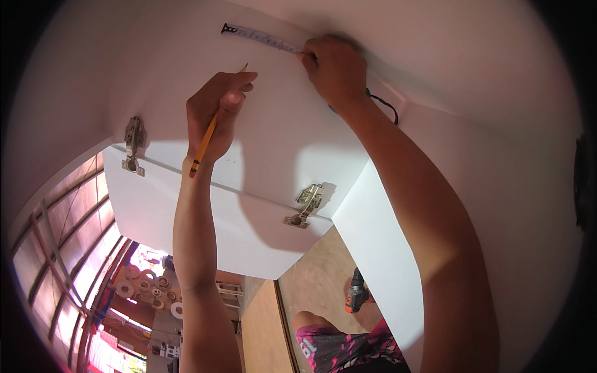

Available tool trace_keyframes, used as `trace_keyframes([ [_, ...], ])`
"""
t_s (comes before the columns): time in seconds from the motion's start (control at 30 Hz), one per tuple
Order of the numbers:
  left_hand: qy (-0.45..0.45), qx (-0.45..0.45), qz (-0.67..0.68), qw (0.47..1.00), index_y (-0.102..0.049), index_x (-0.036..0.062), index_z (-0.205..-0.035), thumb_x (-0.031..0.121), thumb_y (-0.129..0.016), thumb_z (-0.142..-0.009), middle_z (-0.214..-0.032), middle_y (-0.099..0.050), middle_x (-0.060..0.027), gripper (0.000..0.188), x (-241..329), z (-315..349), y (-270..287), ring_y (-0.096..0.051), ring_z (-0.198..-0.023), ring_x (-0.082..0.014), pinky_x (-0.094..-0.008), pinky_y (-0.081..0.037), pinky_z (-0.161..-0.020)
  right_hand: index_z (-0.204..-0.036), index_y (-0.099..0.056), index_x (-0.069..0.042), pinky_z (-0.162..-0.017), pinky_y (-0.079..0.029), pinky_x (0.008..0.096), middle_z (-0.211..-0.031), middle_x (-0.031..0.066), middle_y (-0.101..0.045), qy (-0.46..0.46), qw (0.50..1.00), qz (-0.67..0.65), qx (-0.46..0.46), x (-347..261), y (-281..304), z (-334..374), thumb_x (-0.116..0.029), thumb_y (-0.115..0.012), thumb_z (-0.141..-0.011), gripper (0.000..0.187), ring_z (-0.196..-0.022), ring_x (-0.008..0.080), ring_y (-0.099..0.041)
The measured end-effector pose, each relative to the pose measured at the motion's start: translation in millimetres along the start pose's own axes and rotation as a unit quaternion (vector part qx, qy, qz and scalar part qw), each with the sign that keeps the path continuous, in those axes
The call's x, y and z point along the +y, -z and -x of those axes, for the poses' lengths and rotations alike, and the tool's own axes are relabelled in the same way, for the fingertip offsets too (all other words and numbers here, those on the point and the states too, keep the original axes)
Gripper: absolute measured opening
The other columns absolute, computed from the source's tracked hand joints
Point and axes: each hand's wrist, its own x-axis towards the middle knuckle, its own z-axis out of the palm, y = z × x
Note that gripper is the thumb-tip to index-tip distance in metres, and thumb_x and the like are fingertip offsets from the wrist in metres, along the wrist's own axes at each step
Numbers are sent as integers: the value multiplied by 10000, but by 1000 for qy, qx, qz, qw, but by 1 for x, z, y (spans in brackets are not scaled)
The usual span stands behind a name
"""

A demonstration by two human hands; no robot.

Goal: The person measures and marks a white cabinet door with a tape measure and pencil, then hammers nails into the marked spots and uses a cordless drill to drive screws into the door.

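My left hand (214, 115) is closed around a yellow pencil (208, 142), its sharpened tip pointing up at a white panel (267, 121) and its eraser end down by my wrist. Whether the tip touches the panel I cannot tell. Up and to the right, my right hand (337, 68) grips a tape measure, whose white blade (264, 38) runs out leftward along the panel to a dark end hook. That hand hides most of the tape's case; a black wrist strap (387, 103) hangs beside it. Two metal concealed hinges (134, 138) (308, 200) join the panel to a white door (205, 208).
White cabinet walls (491, 168) enclose my arms on the right and above. Below lies a concrete floor (323, 273) with a cordless drill (356, 292) beside my leg. A wooden board (267, 323) stands near it. Rolls of tape or edging (149, 286) hang at the lower left.
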Motion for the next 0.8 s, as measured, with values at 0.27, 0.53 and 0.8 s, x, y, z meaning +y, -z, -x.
trace_keyframes([
  [0.27, 54, 23, -6, 998, -670, -23, -1118, 249, -634, -973, -886, -671, -96, 311, 1, -4, -22, -630, -802, -150, -266, -512, -745, -833, -712, -120, -622, -535, 405, -797, 45, -659, 3, 1000, -3, 10, 0, -1, 1, -221, -707, -833, 101, -753, 253, -672],
  [0.53, 68, 6, -30, 997, -686, 7, -1066, 104, -645, -916, -842, -673, -32, 183, -11, -19, -32, -581, -748, -80, -229, -482, -711, -827, -715, -118, -631, -536, 403, -789, 49, -658, -11, 1000, 0, -1, 0, 1, 0, -223, -709, -834, 105, -746, 258, -674],
  [0.8, 99, 11, -30, 995, -689, 1, -975, 89, -665, -861, -755, -629, -3, 146, -17, -35, -37, -526, -680, -50, -217, -438, -633, -817, -709, -109, -636, -536, 412, -782, 63, -657, -8, 1000, -6, 1, -2, 3, 0, -206, -693, -837, 100, -755, 273, -675],
])
